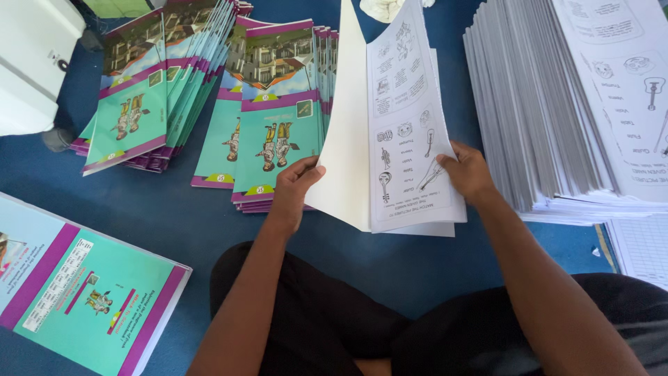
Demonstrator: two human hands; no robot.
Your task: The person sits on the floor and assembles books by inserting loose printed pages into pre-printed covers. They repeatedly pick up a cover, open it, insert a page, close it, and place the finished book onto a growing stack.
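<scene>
blue floor covering lies under fanned teal booklet covers (275,118) and a tall printed-sheet stack (557,118), while the left hand (292,191) and right hand (467,173), fingers clamped, hold a folded sheet bundle (390,132); edges best squared evenly.

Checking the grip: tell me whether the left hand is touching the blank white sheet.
Touching. The head view shows the left hand with its thumb lying on the edge of the blank white sheet, no gap between them; the right hand presses the printed pages.

Bare forearms, no sleeves, black trousers (313,313)
</scene>
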